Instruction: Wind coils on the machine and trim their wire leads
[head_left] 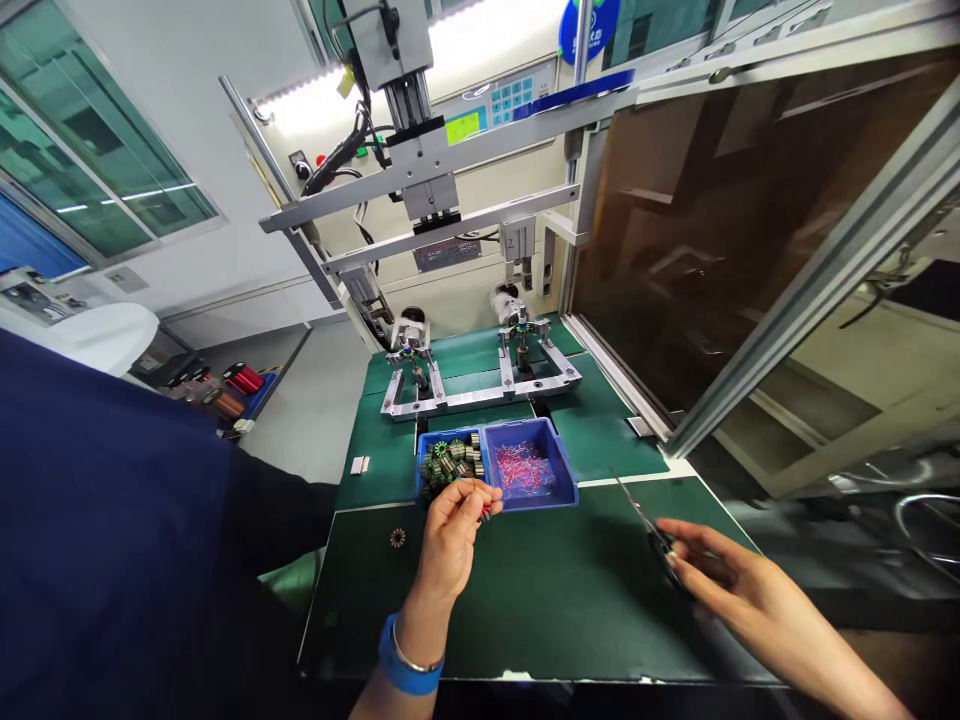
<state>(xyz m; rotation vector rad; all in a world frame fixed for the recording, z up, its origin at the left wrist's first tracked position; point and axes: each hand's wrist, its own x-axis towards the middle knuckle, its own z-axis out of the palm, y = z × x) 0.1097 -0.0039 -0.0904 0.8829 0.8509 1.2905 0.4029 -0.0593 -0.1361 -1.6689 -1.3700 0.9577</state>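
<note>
My left hand (450,530) is pinched closed in front of the two bins, holding a small part (486,512) with red bits on it, probably a motor stator core; the fingers hide most of it. Over the right side of the green mat, my right hand (720,575) closes around a slim, pointed metal tool (641,515) with dark handles. It looks like small scissors, though blur and fingers obscure it. A loose ring-shaped stator core (397,538) lies on the mat, left of my left wrist.
One blue bin (421,440) contains several stator cores; the adjoining bin (566,490) contains red and white wire pieces. Behind them stands a metal two-station fixture (480,400) beneath a machine frame (450,225). A person in dark blue clothing (112,530) is close on the left.
</note>
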